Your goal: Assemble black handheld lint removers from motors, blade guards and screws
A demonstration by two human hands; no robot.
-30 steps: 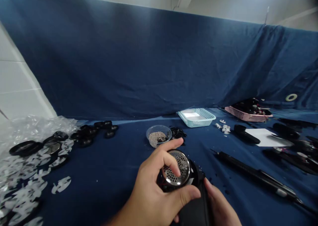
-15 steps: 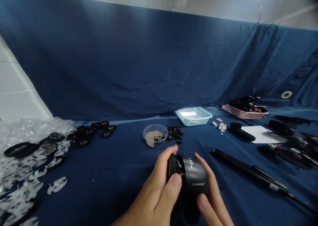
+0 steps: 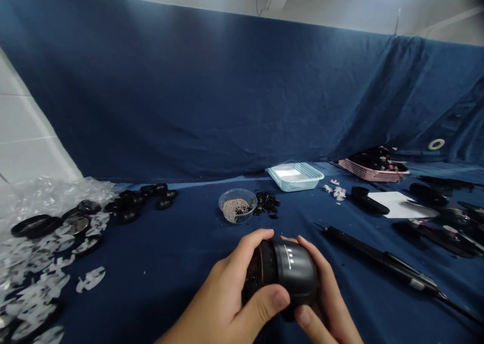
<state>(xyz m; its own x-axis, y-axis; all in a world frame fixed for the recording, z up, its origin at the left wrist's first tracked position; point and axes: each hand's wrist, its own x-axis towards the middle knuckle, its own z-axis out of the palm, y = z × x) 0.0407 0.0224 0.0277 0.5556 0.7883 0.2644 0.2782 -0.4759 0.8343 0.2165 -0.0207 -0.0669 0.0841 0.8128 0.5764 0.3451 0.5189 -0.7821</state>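
Observation:
Between my two hands is a dark grey rounded housing [image 3: 297, 272] with white marks on its upper side and a black ring-shaped end on its left. My left hand [image 3: 242, 288] wraps round the ring end, thumb across the front and fingers over the top. On the right side, my right hand [image 3: 327, 293] grips the rounded body with its thumb low in front and fingers behind. The underside and inner faces are hidden by my hands. Just beyond stands a clear plastic bowl [image 3: 223, 214] of small screws, beside a heap of small black parts [image 3: 266, 203].
A black electric screwdriver [image 3: 378, 256] with a cord lies at the right. Behind it are a light blue basket [image 3: 302, 184], a pink basket [image 3: 368, 174] of black parts and white paper [image 3: 397, 206]. White plastic pieces [image 3: 38, 283] and black rings [image 3: 36, 226] lie at the left.
The gap between the housing's ring end and rounded body has closed. The housing has rolled so its white marks face me more, and my left thumb has moved right and down across it.

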